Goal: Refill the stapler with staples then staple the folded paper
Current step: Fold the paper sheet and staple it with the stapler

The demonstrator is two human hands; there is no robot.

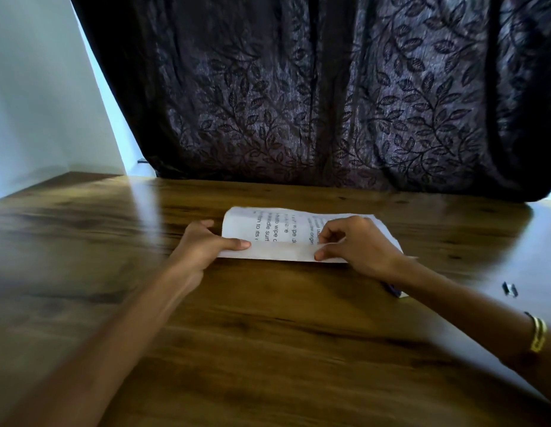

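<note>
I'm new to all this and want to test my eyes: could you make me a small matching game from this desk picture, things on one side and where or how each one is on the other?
Things:
1. left hand
2. right hand
3. folded paper
4. bracelet

Places or states:
A. on the right forearm
B. lying on the wooden table, printed side up
C. pinching the paper's left end
D. pinching the paper's near edge towards its right end

Pairs: 1-C, 2-D, 3-B, 4-A
</note>
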